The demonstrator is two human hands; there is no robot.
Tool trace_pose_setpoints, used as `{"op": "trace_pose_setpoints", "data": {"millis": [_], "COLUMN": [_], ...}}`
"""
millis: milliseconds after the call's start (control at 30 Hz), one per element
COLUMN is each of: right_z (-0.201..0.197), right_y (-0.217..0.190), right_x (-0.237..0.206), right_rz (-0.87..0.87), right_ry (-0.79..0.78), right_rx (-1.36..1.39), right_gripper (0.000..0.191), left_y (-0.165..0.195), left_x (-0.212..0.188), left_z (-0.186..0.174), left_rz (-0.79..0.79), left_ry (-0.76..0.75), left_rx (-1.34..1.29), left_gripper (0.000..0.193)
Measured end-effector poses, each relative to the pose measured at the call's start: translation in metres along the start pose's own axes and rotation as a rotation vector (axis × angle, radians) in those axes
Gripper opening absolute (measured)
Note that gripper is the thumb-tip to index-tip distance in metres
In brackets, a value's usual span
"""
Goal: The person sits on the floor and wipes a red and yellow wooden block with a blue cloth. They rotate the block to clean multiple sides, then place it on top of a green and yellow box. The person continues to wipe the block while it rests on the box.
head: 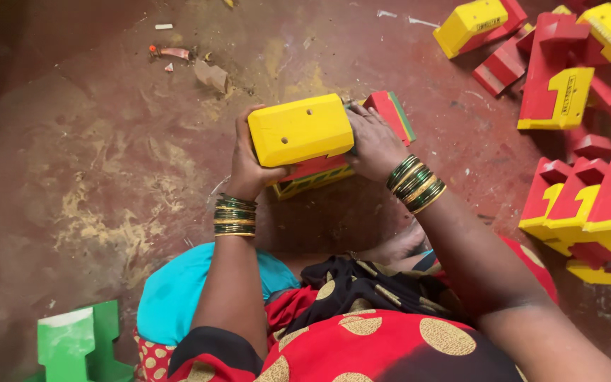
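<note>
A green block (79, 344) sits on the floor (107, 163) nearest us, left of the yellow block (300, 129). That yellow block is gripped between both hands, the left hand (250, 170) clasping its left end, the right hand (374, 145) closed over its right end. Beyond and right lies a pile of red-and-yellow blocks (581, 106).

Glossy painted yellow block (300, 129); rough, stained red floor (93, 141)

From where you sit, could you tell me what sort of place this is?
Probably a small floor-level toy workshop: a worn, stained red floor, heaps of red-and-yellow painted blocks, and both hands gripping a yellow block with holes.
</note>
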State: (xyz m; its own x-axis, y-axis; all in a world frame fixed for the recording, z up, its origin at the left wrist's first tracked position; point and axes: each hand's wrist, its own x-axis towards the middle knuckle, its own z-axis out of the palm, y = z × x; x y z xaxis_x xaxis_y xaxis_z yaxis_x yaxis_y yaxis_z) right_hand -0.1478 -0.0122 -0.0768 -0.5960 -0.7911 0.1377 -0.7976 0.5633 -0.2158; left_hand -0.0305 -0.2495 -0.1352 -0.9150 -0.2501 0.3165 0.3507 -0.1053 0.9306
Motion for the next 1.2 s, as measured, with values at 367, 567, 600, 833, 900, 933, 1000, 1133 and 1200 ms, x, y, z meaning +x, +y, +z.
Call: {"op": "trace_pose_setpoints", "data": {"millis": [367, 567, 600, 833, 900, 933, 1000, 1133, 1200], "right_z": [0.006, -0.003, -0.002, -0.006, -0.021, -0.032, -0.048, -0.069, -0.07], "right_y": [0.005, 0.007, 0.003, -0.036, -0.031, -0.023, -0.017, -0.017, -0.021], "right_x": [-0.032, -0.061, -0.066, -0.105, -0.11, -0.111, -0.107, -0.104, -0.102], "right_rz": [-0.128, -0.31, -0.364, -0.371, -0.304, -0.265, -0.17, -0.009, 0.05], "right_ry": [-0.112, 0.004, 0.056, -0.312, -0.227, -0.083, 0.178, 0.492, 0.57], "right_rx": [-0.474, -0.346, -0.276, 0.028, 0.001, -0.022, -0.043, -0.055, 0.041], "right_gripper": [0.037, 0.046, 0.046, 0.04, 0.04, 0.039, 0.044, 0.062, 0.06], "left_y": [0.015, 0.011, 0.011, 0.012, 0.012, 0.012, 0.011, 0.011, 0.015], "left_x": [0.001, 0.006, 0.007, 0.002, 0.001, 0.0, 0.001, 0.004, 0.002], "left_z": [0.008, 0.014, 0.014, 0.015, 0.015, 0.016, 0.017, 0.021, 0.024], "left_rz": [-0.245, 0.069, -0.031, -0.086, -0.042, -0.043, -0.126, -0.367, -0.386], "left_ry": [-0.016, -0.108, -0.075, -0.003, 0.002, 0.017, 0.123, 0.254, 0.253], "left_rx": [-0.202, -0.003, -0.064, -0.036, -0.085, -0.182, -0.253, -0.275, -0.336], "left_gripper": [0.1, 0.101, 0.1, 0.105, 0.102, 0.097, 0.091, 0.082, 0.085]}}
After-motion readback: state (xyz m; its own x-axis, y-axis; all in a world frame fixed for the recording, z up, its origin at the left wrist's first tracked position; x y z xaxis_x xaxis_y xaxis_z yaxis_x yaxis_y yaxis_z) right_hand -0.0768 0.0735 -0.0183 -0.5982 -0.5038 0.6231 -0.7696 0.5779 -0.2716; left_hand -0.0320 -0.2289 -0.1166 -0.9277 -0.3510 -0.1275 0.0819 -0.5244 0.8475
